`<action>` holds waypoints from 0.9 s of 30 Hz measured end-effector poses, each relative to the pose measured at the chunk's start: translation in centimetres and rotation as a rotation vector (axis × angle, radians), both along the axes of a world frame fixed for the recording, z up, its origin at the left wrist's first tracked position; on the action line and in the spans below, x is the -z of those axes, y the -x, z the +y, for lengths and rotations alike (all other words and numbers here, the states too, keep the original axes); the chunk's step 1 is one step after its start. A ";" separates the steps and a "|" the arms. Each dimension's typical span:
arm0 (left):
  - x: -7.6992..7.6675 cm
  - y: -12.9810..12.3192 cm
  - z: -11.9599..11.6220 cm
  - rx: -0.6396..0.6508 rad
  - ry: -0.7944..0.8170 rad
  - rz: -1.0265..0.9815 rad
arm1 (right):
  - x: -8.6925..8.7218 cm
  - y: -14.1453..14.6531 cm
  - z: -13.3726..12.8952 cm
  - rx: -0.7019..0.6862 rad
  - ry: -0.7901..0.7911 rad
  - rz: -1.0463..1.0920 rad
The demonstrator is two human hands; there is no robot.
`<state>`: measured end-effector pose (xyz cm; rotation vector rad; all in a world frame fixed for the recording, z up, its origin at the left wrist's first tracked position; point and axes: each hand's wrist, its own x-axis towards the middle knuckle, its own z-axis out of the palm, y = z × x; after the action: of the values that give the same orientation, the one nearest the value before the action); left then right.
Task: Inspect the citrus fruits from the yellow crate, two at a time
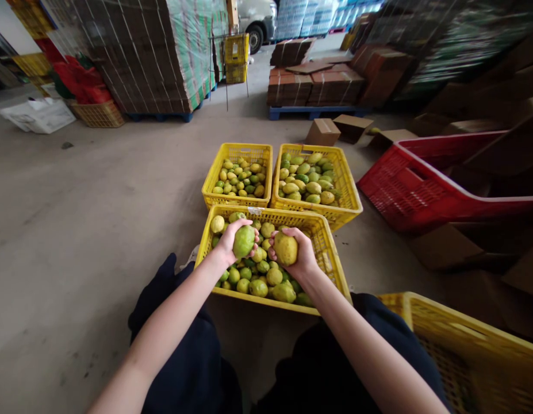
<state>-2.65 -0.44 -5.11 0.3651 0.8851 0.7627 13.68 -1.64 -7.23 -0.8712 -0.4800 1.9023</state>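
Over the nearest yellow crate (335, 270), I hold one fruit in each hand. My left hand (235, 236) is closed round a large green lemon (244, 241), its smooth side turned up toward me. A rounder yellow lemon (286, 249) with small dark marks sits in my right hand (301, 253), fingers wrapped behind it. The hands are apart, with a narrow gap between them. Below them, green and yellow lemons (258, 287) fill the crate's bottom; some are hidden by my hands and forearms.
Two more yellow crates of lemons stand just beyond, one left (206, 192) and one right (352, 198). A red crate (384, 184) with cardboard is on the right, above another yellow crate (464, 328). Cardboard boxes (323, 132) and wrapped pallet stacks (137, 57) stand farther back.
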 end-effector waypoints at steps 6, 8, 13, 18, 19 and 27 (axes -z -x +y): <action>0.1 0.1 0.0 -0.001 -0.012 0.011 | 0.0 0.0 0.0 0.002 -0.011 -0.020; 0.1 0.2 0.0 -0.007 0.003 0.009 | -0.1 0.1 -0.1 0.002 -0.007 -0.034; 0.3 0.1 0.1 -0.100 0.039 -0.043 | -0.4 0.3 -0.2 0.021 0.084 -0.096; 0.3 -0.3 0.2 -0.247 -0.009 -0.064 | -0.6 0.6 -0.5 0.051 0.114 -0.034; 0.3 -0.3 0.2 -0.266 -0.013 -0.082 | -0.6 0.6 -0.5 0.052 0.113 -0.022; 0.3 -0.4 0.1 -0.273 -0.080 -0.080 | -0.4 0.0 0.0 0.061 0.235 -0.017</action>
<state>-2.27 -0.33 -5.40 0.2849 0.8403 1.0597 13.69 -1.60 -6.82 -1.0430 -0.2403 1.9216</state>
